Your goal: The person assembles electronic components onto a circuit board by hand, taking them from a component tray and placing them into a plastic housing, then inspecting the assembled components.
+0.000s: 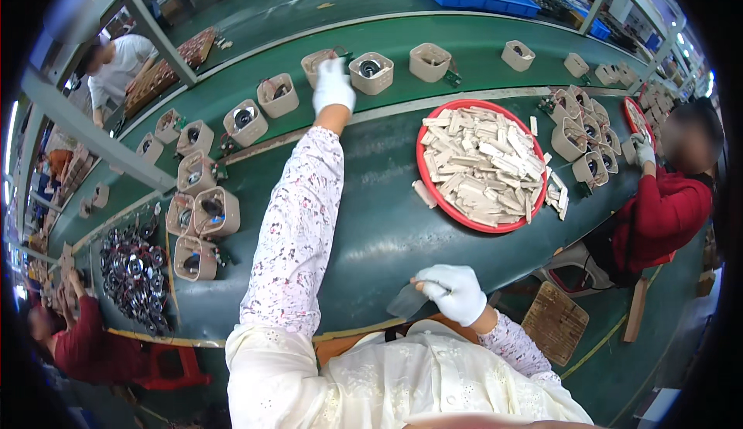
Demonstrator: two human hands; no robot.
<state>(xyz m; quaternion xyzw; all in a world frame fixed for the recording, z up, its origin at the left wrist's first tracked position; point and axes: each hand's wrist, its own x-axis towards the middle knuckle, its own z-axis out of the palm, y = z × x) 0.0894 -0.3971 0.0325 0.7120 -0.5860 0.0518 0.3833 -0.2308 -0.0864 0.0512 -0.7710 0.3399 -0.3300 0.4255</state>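
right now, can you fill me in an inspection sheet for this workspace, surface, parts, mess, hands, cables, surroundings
Surface: dark green table, with a green belt running behind it.
Work things: open beige box at the left hand; more beige boxes on belt and table.
Clutter: beige strips heaped in a red tray, a few loose beside it; pile of dark round parts at left.
Hands: both gloved; left over the box, grip unclear; right hand curled by a clear flat piece, hold unclear.
Cables: thin red wire behind the box.
Surroundings: co-workers on both sides; blue tray beyond the belt.
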